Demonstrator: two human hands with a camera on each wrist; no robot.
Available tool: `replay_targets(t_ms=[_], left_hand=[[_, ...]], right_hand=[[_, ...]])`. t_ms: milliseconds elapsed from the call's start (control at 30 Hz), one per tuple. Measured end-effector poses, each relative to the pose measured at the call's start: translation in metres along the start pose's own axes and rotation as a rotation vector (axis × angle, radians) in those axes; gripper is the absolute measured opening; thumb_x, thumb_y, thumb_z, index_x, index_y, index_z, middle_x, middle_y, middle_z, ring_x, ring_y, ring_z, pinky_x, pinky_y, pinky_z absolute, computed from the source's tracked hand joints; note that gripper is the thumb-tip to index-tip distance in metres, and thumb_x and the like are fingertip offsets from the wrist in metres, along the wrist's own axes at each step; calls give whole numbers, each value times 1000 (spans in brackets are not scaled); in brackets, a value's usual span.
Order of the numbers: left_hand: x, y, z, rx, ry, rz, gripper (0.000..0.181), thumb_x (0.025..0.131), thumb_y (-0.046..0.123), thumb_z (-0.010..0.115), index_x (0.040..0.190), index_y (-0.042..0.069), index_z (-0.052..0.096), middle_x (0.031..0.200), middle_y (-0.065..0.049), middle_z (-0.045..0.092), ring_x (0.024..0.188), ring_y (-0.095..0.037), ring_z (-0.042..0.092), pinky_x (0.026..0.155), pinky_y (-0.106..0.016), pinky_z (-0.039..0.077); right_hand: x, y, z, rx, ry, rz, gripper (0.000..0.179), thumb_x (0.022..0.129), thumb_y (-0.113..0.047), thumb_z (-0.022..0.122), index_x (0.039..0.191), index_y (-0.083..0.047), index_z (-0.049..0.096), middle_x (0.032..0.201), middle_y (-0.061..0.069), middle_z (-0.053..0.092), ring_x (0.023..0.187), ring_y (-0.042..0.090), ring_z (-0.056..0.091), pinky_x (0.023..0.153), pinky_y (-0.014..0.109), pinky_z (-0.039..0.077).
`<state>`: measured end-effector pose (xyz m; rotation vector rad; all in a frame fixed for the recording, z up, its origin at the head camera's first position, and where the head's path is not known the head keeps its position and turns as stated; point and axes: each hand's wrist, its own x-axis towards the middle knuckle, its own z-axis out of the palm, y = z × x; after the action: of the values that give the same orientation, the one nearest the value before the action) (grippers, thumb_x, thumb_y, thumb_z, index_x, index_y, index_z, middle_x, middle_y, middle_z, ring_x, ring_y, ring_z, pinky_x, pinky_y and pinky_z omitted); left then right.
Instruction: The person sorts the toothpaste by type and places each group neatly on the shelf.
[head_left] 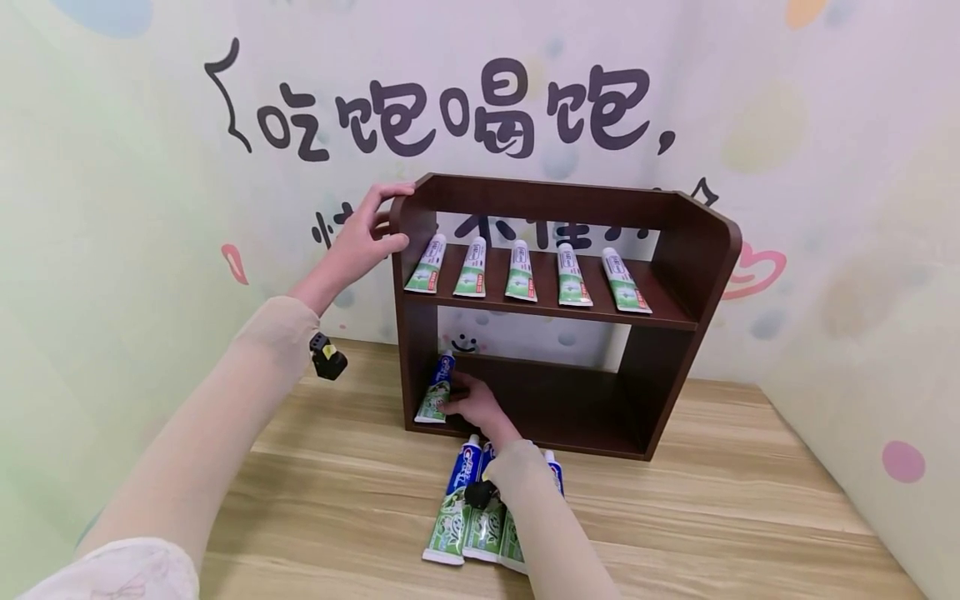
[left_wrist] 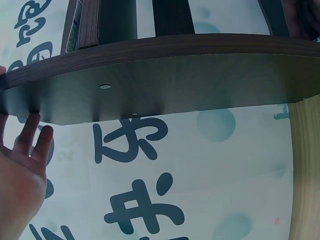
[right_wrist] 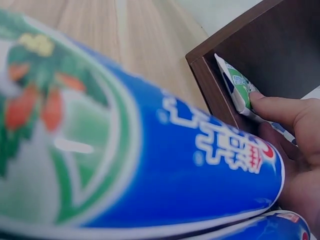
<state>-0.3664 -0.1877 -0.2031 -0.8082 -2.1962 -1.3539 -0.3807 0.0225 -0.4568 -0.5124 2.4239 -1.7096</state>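
Note:
A dark brown two-tier wooden shelf [head_left: 555, 197] stands against the wall. My left hand [head_left: 363, 242] grips the upper corner of its left side panel; in the left wrist view, several fingers [left_wrist: 31, 135] touch the panel's outer face. Inside the lower tier, my right hand [head_left: 482, 408] holds a blue-and-green toothpaste tube [head_left: 435, 393] at the left end, cap up and leaning back. The right wrist view shows the thumb [right_wrist: 275, 107] on that tube [right_wrist: 242, 90]; the other fingers are partly hidden. Several green-and-white toothpaste tubes [head_left: 521, 273] lean in a row on the upper tier.
Several blue-and-green toothpaste tubes [head_left: 453, 508] lie side by side on the wooden table [head_left: 337, 500] before the shelf, partly under my right forearm. Behind the shelf is a patterned wall [head_left: 480, 50] with large black characters. Another wall [head_left: 862, 275] borders the right side.

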Motion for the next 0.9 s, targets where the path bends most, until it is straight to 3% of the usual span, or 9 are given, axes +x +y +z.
replay_targets(t_ms=[200,467,800,900], left_hand=[[0,5,1,-8,-9,-14,56,91,4,56,144,14,39,159,0,34,127,-34,51,101,-37,44],[-9,31,2,0,-21,-26,56,91,1,55,144,7,37,159,-7,33,128,-37,50,104,-40,44],[-10,30,2,-4,-19,-22,55,91,2,54,144,6,37,159,-8,33,129,-38,49,105,-42,44],[-8,20,1,-9,-14,-24,56,91,2,55,144,8,37,159,-6,33,129,-38,49,105,-43,43]], right_hand=[[0,0,1,-22,-4,-2,71,81,-2,75,146,-5,46,143,18,54,116,33,62,95,42,54],[1,-1,2,-64,9,12,68,83,-4,75,146,-8,47,143,17,54,118,32,60,97,43,53],[-1,-3,4,-87,18,11,68,83,-5,75,145,-8,48,144,17,53,115,32,61,97,44,53],[-2,-2,5,-95,17,9,68,83,-5,75,145,-7,48,144,17,54,115,32,61,97,45,53]])
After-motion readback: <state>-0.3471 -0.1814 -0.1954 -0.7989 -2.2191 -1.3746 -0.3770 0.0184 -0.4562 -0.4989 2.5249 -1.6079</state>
